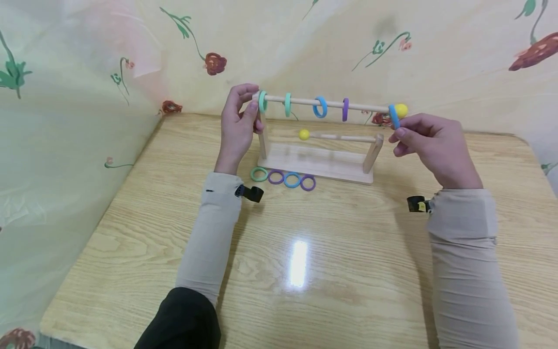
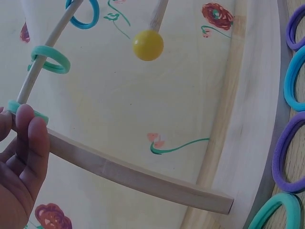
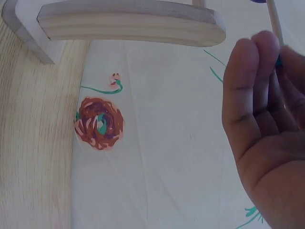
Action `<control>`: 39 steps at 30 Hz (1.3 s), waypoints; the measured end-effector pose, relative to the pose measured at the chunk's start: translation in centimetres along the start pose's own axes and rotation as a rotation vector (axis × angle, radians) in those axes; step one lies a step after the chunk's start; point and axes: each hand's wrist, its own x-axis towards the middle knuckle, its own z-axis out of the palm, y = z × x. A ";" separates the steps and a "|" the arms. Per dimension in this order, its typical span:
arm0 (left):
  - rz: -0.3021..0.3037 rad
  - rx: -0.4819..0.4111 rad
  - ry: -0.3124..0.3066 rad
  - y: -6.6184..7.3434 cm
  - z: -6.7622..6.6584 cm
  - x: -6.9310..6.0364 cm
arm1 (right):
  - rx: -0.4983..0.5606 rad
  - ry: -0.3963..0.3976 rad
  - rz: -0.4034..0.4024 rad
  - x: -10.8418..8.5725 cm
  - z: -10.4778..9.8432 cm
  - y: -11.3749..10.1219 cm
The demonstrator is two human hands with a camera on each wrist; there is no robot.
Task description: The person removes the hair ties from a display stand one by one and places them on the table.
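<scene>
Fingers of the right hand [image 1: 440, 148] pinch a light-blue, cloth-like ring [image 1: 394, 117] beside the round yellow ball [image 1: 402, 110] ending the upper rod [image 1: 370, 107] of a pale wooden stand [image 1: 322, 162] on the wood-grain worktop [image 1: 348, 252]; those of the left hand [image 1: 236, 121] grip the stand's opposite post top. A strong sideways pull on the ring could, I think, tip the stand. No brand or writing is readable.

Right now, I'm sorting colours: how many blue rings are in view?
3: one blue ring midway along the upper rod, a second blue ring, pinched by the right hand, beside the rod's yellow ball, a third on the table between two purple rings.
</scene>
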 end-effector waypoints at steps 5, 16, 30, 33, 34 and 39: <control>-0.010 -0.002 0.000 0.2 -0.1 -0.2 | 0.110 0.059 -0.043 -0.1 0.2 0.0; -0.010 -0.018 -0.008 0.1 -0.2 -0.4 | 0.298 0.224 -0.077 -0.6 0.4 -0.1; -0.014 -0.032 -0.019 0.0 -0.4 -0.6 | -0.728 -0.063 0.155 -2.1 0.1 0.8; -0.016 -0.033 -0.019 0.0 -0.5 -0.8 | -0.825 -0.047 0.117 -2.1 0.9 0.9; -0.016 -0.035 -0.018 0.0 -0.6 -0.8 | -0.848 -0.045 0.099 -2.2 1.2 0.9; 0.011 -0.037 -0.024 0.0 -0.7 -0.8 | -0.908 -0.028 0.035 -2.3 1.9 0.8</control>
